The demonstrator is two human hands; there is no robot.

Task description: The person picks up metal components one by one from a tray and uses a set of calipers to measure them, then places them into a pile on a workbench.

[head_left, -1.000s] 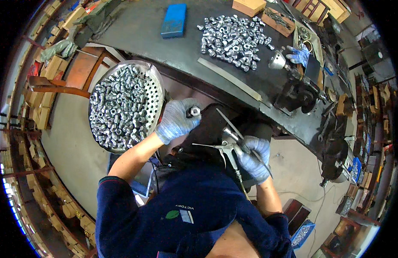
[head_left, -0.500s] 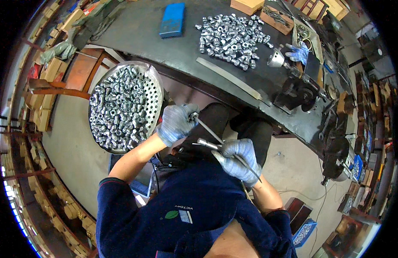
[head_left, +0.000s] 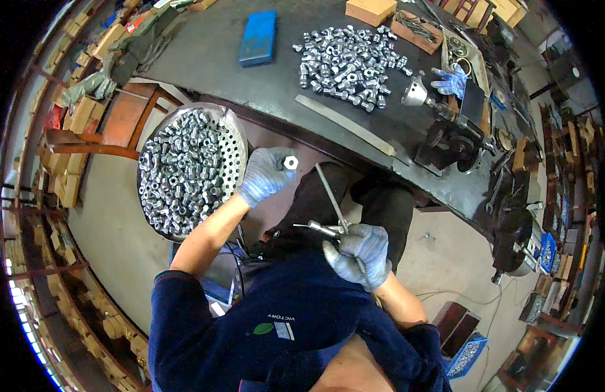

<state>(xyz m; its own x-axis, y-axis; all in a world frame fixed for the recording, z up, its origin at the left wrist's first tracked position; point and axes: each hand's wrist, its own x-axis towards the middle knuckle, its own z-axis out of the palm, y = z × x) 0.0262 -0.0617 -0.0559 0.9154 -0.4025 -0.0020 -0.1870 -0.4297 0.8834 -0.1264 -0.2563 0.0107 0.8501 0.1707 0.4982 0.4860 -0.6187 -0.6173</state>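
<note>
My left hand (head_left: 266,175), in a grey-blue knit glove, is closed round a silver hex fitting (head_left: 291,163); its bored end faces up. In the gloved fingers of my right hand (head_left: 364,256) is a slim grey metal rod (head_left: 330,196), its free end pointing toward the table and apart from the fitting. That same hand also grips a silver tool with a thin pin tip (head_left: 322,228), lying across the rod's lower part. Beside my left hand stands a round perforated metal pan (head_left: 234,140) heaped with similar silver fittings (head_left: 179,173).
On the dark worktable (head_left: 204,59) lie a loose pile of fittings (head_left: 351,65), a blue box (head_left: 257,39) and a flat metal bar (head_left: 345,124). Farther right are a black machine with a chuck (head_left: 449,140) and a blue glove (head_left: 451,81). A wooden chair (head_left: 123,121) stands behind the pan.
The rod has come out of the fitting; my right hand has drawn it down and away. My left hand has turned, so the fitting's bored end shows.
</note>
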